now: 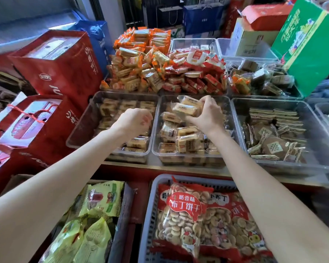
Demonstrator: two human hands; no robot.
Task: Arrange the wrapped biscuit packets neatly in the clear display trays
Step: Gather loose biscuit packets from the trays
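R hand [204, 112] grips biscuit packets [188, 109] over middle tray [234, 130]; L hand [136, 120], just left, curled, empty. Risk: slick wrappers slip, stack spills.

Head view: bright, even, diffuse light, no hard shadows. Cool bluish wash at upper left suggests daylight entering from that side; the rest reads warmer. Soft glare on the walls of the clear trays [237, 118] and specular glints on the film of the wrapped packets [186, 137]. Dim zone at the bottom between the lower baskets. Strong wide-angle distortion: forearms stretch toward the lower corners, the green carton [310, 44] at upper right leans and bows. Centre fairly sharp; small print on the wrappers is not legible. Left hand [135, 120] slightly smeared by motion blur. Far background soft.
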